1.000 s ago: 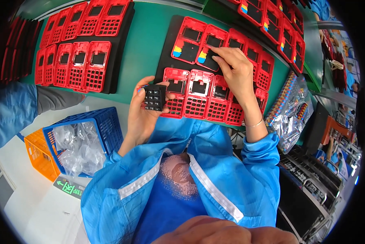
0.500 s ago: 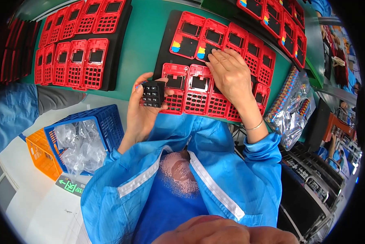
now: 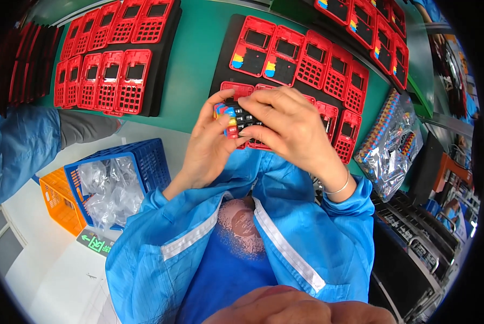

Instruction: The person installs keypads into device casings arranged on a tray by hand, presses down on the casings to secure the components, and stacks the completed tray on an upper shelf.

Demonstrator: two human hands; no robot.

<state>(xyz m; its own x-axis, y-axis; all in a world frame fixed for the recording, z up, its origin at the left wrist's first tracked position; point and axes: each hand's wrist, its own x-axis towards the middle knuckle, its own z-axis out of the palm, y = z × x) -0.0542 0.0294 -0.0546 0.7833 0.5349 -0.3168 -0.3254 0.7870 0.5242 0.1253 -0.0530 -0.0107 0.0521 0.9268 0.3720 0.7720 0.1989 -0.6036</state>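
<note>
My left hand (image 3: 208, 141) and my right hand (image 3: 288, 125) meet just above the near edge of a black tray (image 3: 225, 54) on the green table. Between their fingers they hold a small black keypad block (image 3: 241, 120) with coloured keys in red, yellow and blue along its left side. The tray under my hands carries red plastic phone-style frames (image 3: 285, 49) with key grids and square windows; two at the far left have coloured key strips fitted. My right hand covers part of the front row.
A second black tray of red frames (image 3: 115, 65) lies to the left. A clear bag of coloured key strips (image 3: 390, 137) lies at the right. A blue crate (image 3: 144, 159) with clear bags and an orange crate (image 3: 58, 202) stand below left. Another person's blue sleeve (image 3: 15, 146) is at left.
My right hand left the far tray row and came back to my left hand. Both hands now hold the keypad block together, nearer to my body.
</note>
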